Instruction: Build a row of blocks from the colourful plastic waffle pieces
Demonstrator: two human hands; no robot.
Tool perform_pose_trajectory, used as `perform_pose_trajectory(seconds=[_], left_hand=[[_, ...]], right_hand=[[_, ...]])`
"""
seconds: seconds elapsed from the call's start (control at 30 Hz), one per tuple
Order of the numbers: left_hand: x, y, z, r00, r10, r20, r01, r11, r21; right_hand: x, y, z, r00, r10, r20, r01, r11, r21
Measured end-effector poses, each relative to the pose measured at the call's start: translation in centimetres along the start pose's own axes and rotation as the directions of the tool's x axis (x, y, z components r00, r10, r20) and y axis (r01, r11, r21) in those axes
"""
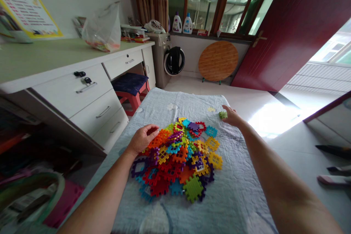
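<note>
A heap of colourful plastic interlocking building pieces (171,168) lies in the middle of the cloth-covered table (236,190). They are flat squares with notched edges, some with window grids. My left hand (142,139) rests at the heap's left edge, fingers loosely curled, a gap between thumb and fingers, with nothing visible in it. At the table's far right, my right hand (232,116) has its fingers on a green building piece (222,115), apart from the heap. Part of that piece is hidden by the fingers.
On the left stands a desk (65,56) with drawers and a plastic bag (102,29). A stool (131,86) is tucked beside it. Farther back are a washing machine (161,56) with its door ajar and a round wooden tabletop (218,61). A pink basket (64,201) sits lower left.
</note>
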State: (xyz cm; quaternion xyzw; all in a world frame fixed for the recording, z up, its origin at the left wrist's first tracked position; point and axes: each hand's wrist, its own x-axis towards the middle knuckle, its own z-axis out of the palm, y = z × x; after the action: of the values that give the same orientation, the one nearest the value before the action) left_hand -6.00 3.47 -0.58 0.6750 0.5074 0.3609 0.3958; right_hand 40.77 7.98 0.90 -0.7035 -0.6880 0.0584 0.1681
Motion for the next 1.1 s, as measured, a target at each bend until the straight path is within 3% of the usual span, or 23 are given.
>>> perform_pose_trajectory(seconds=[0.13,0.27,0.4,0.6,0.87,1.1], left_hand=[[0.1,-0.2,-0.3,1.000,0.008,0.010,-0.008,1.000,-0.009],[0.1,-0.3,-0.7,1.000,0.020,-0.017,-0.020,1.000,-0.021],[0.0,-0.4,-0.7,0.999,0.020,-0.033,-0.020,1.000,-0.021],[-0.1,-0.3,-0.3,1.000,0.020,-0.022,-0.020,1.000,0.001],[0.1,-0.2,-0.3,0.999,0.044,-0.009,-0.044,0.999,0.011],[0.2,-0.6,-1.3,0.997,0.069,-0.034,-0.069,0.998,0.016]], right_hand=[[-3.4,-4.3,-0.1,0.986,-0.168,-0.005,0.168,0.982,0.092],[-7.3,-9.3,0.4,0.922,-0.382,0.060,0.364,0.911,0.195],[-8.8,-12.1,1.8,0.923,-0.386,0.000,0.377,0.902,0.209],[-8.8,-13.3,3.7,0.919,-0.392,0.032,0.379,0.905,0.193],[-9.2,-12.9,3.1,0.907,-0.420,-0.021,0.414,0.881,0.228],[-9.7,-13.3,3.9,0.947,-0.322,0.006,0.310,0.918,0.248]])
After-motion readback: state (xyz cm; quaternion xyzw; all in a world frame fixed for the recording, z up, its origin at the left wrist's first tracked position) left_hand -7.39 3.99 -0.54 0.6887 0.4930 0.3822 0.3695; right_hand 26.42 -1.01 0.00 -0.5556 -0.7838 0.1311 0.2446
